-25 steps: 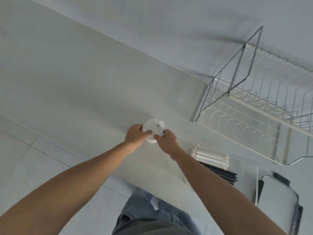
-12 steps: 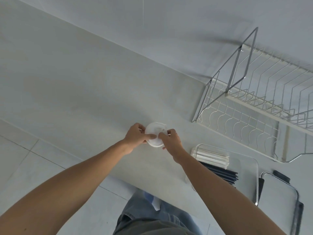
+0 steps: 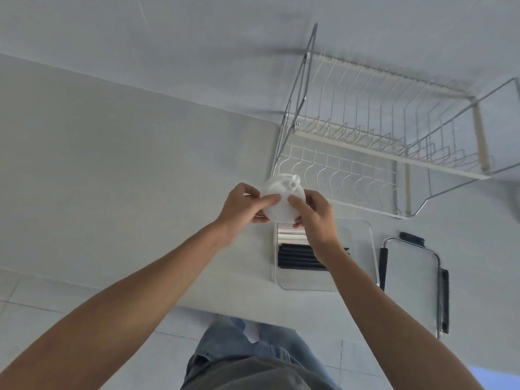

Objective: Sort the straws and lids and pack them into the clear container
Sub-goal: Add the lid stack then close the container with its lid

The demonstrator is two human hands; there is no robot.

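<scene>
Pale table point(image 3: 118, 175) against white wall. White lid point(image 3: 282, 202) held above table, just beyond clear container point(image 3: 363, 249), pinched at rim by both hands: left hand point(image 3: 242, 205), right hand point(image 3: 315, 218). White straws point(image 3: 291, 235) and black straws point(image 3: 298, 257) lay in container. Wire dish rack point(image 3: 380, 142) behind; container cover point(image 3: 413, 282) to right.

wall point(image 3: 225, 38): pale | counter point(image 3: 112, 164): white | floor point(image 3: 84, 311): tiled

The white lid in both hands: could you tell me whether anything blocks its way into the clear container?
Nothing visible does. The white lid is held by the left hand and right hand at the clear container's far end; its top is open, with white straws and black straws lying inside.
</scene>
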